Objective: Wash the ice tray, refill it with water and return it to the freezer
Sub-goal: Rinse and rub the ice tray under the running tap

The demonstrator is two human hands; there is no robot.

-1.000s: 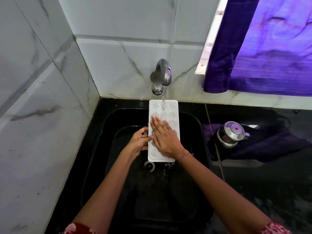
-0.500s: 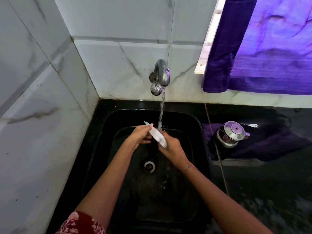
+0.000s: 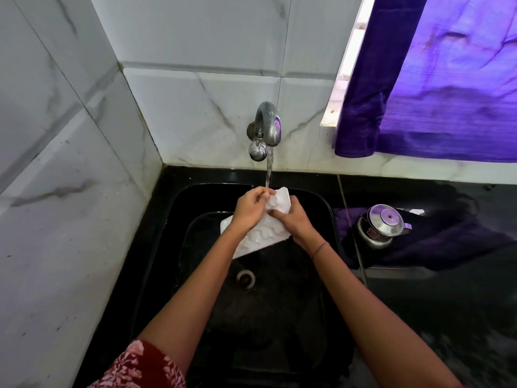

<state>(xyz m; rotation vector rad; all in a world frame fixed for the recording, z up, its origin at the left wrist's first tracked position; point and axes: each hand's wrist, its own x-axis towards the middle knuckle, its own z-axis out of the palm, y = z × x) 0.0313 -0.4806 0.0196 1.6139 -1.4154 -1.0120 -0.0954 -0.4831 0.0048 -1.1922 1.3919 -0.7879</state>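
Observation:
The white ice tray (image 3: 264, 235) is held tilted over the black sink (image 3: 179, 219), its bumpy underside facing up. My left hand (image 3: 249, 210) grips the tray's far left edge with curled fingers. My right hand (image 3: 293, 219) grips its right side, thumb on top. Water runs from the steel tap (image 3: 267, 130) in a thin stream onto the tray's far end, between my hands.
The sink drain (image 3: 246, 278) lies below the tray. A steel lidded pot (image 3: 380, 225) sits on a dark purple cloth on the black counter to the right. A purple curtain (image 3: 436, 79) hangs at the upper right. Marble tile walls close the left and back.
The tray lay flat with cups up, was turned on edge under the stream, and now shows its underside. Both hands have shifted toward its far end.

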